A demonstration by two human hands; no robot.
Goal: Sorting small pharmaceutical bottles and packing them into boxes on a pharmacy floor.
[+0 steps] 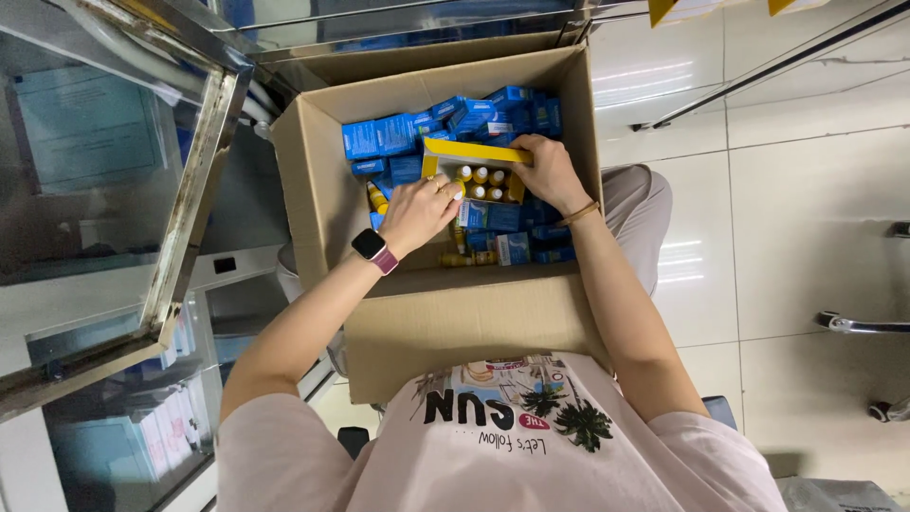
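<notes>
Cardboard box (322, 190): we see plain brown.
Small cartons (379, 137): we see blue.
Open tray (474, 152): yellow, we note.
Little bottles (479, 180): yellow with white caps.
Watch strap (384, 261): pink.
Floor (806, 209): white tiles.

Large brown cardboard carton (455, 313), flaps open, resting on the person's lap. Inside: many small blue boxes (445, 123) heaped along the far wall and the right wall, a few more near the carton's front edge. Mid-carton, an open yellow tray-box (474, 156) holding small yellow-capped bottles (483, 183) in rows; more loose bottles (464, 258) lie by the front edge. Left hand (417, 216) touches the tray-box's near corner, right hand (548, 171) grips its right end. Pale paper notice (85, 128) behind the glass cabinet door, upper left.
</notes>
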